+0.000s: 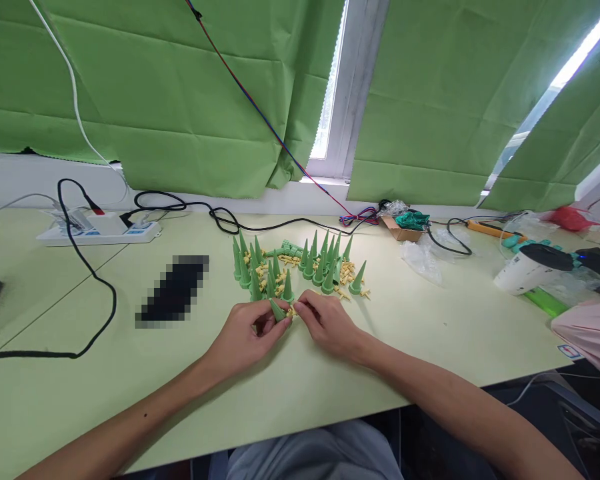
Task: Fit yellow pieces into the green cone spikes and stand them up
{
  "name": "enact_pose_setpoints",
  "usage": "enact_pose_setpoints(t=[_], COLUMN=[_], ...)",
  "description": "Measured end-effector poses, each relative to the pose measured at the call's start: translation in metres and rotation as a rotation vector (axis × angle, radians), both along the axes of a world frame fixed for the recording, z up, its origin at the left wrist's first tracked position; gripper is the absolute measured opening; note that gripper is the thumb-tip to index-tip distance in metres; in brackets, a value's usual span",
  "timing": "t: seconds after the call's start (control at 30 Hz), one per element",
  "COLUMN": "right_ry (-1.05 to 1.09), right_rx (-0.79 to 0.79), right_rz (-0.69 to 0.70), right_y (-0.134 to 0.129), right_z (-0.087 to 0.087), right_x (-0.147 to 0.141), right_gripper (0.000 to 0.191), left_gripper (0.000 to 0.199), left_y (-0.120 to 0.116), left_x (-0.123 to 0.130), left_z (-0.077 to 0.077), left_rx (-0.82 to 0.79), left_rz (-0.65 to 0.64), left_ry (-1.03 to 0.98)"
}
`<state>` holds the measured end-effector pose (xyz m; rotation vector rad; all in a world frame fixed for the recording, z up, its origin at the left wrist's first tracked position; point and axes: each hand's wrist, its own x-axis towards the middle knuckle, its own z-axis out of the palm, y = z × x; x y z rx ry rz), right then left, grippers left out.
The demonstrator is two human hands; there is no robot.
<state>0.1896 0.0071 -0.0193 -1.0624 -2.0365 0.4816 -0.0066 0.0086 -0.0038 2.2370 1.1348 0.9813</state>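
Observation:
Near the middle of the table, my left hand (pixel 249 333) holds a green cone (pixel 277 309) tilted between thumb and fingers. Small yellow pieces (pixel 291 311) show at the cone's right side. My right hand (pixel 330 321) pinches at these yellow pieces, its fingertips close to those of my left hand. Just beyond both hands, several upright green cones (pixel 307 264) stand in a group, with small yellow branched pieces (pixel 347 271) lying among them. At the group's right edge stands one more green cone (pixel 359 277) with a yellow piece beside its base.
A pixelated dark object (pixel 174 292) lies at the left, near a power strip (pixel 105 230) and a black cable (pixel 111 287). Clear plastic bags (pixel 423 262), a small cardboard box (pixel 401 230) and a white cylinder (pixel 529 268) are at the right.

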Motion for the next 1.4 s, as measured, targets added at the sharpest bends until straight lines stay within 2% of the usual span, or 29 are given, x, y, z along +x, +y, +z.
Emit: enact_pose_setpoints(t=[0.37,0.6,0.77,0.9,1.17,1.4], right_ry=[-0.149,-0.124,-0.033,-0.019,-0.028,-0.062], right_rx=[-0.003,-0.018,-0.039,-0.04,-0.04,-0.019], right_rz=[-0.05,-0.049,0.018,0.046,0.057,0.046], right_y=[0.002,0.002,-0.001,-0.001,0.001,0.003], right_z=[-0.001,0.001,0.003,0.003,0.0,-0.002], right_x=[0.001,0.0,0.0,0.0,0.001,0.001], right_gripper=[0.041,0.039,0.019,0.016,0.02,0.034], left_gripper=[0.013,0.014,0.016,0.018,0.016,0.019], left_y=[-0.004,-0.002,-0.001,-0.001,-0.002,0.0], left_x=[-0.003,-0.002,-0.001,0.001,-0.002,-0.004], left_z=[-0.006,-0.008,-0.005,-0.002,-0.006,-0.013], left_rx=[0.303,0.245,0.177,0.148,0.195,0.245], left_rz=[-0.152,-0.091,-0.005,0.024,-0.023,-0.09], left_ry=[0.093,0.053,0.032,0.008,0.024,0.035])
